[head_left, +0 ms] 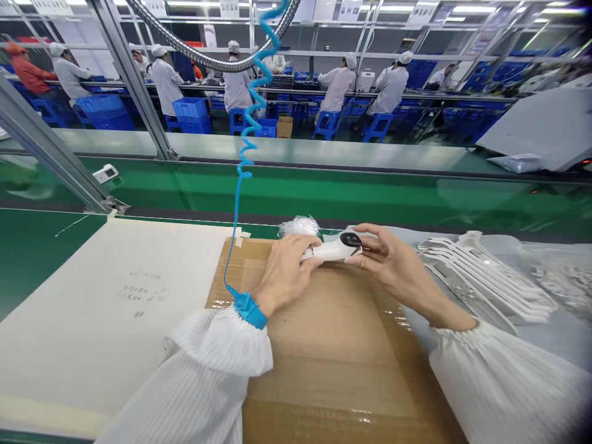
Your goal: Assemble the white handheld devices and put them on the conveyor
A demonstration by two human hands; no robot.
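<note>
Both my hands hold one small white plastic device [333,249] with a dark round window at its right end, just above a brown cardboard sheet [333,345]. My left hand [285,271] is closed round its left end. My right hand [388,256] pinches the right end by the dark window. A blue wrist strap [250,308] sits on my left wrist, and its blue coiled cord [245,154] runs up out of view. Both arms wear white striped sleeves.
A stack of white plastic shells [481,277] lies on clear film at the right. A crumpled plastic bag [300,226] sits behind my hands. A cream mat [111,308] covers the left bench. A green conveyor belt [324,191] carries a small white device [105,173]. Several people in white work beyond.
</note>
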